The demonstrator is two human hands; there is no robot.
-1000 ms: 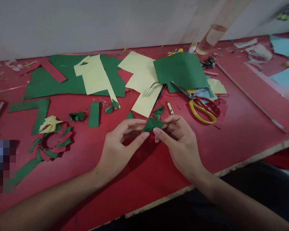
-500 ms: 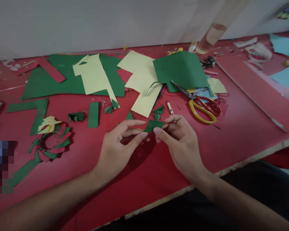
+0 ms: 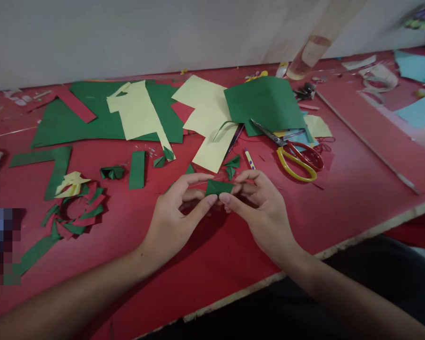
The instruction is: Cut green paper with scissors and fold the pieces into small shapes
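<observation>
Head view: red table (image 3: 340, 208), white wall (image 3: 127, 33) behind.

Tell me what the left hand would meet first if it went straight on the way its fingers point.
Probably the right hand: the left hand points toward it across the small green folded paper both pinch.

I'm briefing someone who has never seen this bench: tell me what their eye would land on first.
First, the left hand and right hand meeting at centre, pinching a small folded green paper piece just above the red table. Next, the yellow-and-red-handled scissors lying to the right of the hands. Behind them, large green paper sheets and pale yellow sheets spread toward the wall.
</observation>
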